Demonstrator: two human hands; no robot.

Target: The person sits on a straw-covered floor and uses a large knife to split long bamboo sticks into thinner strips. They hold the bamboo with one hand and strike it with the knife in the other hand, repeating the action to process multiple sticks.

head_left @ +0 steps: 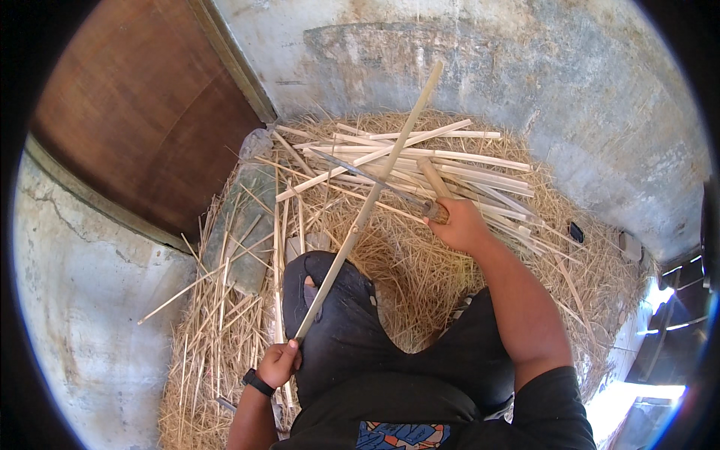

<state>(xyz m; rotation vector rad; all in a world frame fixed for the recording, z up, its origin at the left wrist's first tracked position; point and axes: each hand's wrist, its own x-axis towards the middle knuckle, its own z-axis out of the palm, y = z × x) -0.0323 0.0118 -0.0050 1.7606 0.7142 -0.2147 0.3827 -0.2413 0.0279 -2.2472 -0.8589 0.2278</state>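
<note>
My left hand (278, 364), a dark band on its wrist, is closed round the lower end of a long bamboo strip (352, 236). The strip slants up and away to the right, passing over my left knee. My right hand (458, 225) grips a long-bladed knife (349, 166) by its handle, which the fingers mostly hide. Its narrow blade points to the far left and crosses the strip about midway; whether the two touch I cannot tell. Just beyond my right hand, a short thick piece of wood or bamboo (433, 178) rests on the pile.
Many pale split strips (472, 156) lie piled ahead on shavings (405, 292). More thin slivers (217, 330) are scattered at left. A stained wall (600, 97) rises behind; a brown wooden door (142, 112) stands far left. A small black object (576, 232) lies at right.
</note>
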